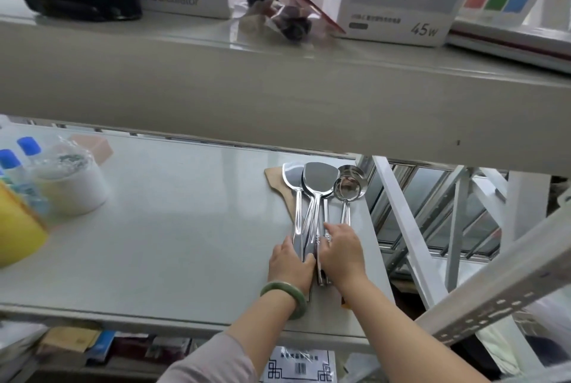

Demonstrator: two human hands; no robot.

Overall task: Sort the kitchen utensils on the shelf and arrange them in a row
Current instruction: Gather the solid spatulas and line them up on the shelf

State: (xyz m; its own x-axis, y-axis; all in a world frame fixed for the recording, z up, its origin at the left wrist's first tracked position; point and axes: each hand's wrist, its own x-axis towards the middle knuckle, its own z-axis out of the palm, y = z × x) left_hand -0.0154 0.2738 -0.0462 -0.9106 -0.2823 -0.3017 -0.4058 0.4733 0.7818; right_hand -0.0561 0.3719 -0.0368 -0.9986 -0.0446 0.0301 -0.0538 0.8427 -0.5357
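Both hands on the steel handles at the shelf [185, 228] front right: left hand [292, 265] (green bangle [285, 297]) curled round the spatulas [309, 185], right hand [341, 251] pinching a handle beside. Ladle [348, 188] lies rightmost, wooden spatula [275, 180] underneath, heads pointing back.
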